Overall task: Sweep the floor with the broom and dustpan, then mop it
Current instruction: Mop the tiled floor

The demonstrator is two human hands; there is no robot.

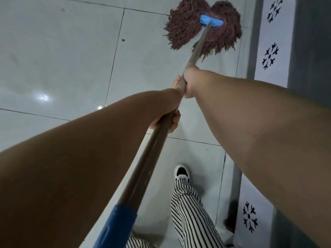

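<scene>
Mop [204,27] in use, so the task looks to be in its second half: no broom or dustpan in view, sweeping judged done, though that can't be confirmed from this shot. Left to right: pale tiled floor [59,56] with dark grout lines, glossy patches at left that may be wet sheen or just light glare, can't tell. A few small dark specks on the tiles near the grout. Left hand [166,119] wrapped around the mop handle [154,145], lower on the shaft, fingers curled under it. Right hand [188,83] grips the same handle farther toward the head, fist closed round it. Mop head, reddish-brown strands with a blue clamp [211,21], lies flat on the floor at top, just beside the patterned wall base [270,56]. Striped trouser leg [189,212] and white shoe [181,171] below. Left to do: how much floor remains unmopped isn't shown.
</scene>
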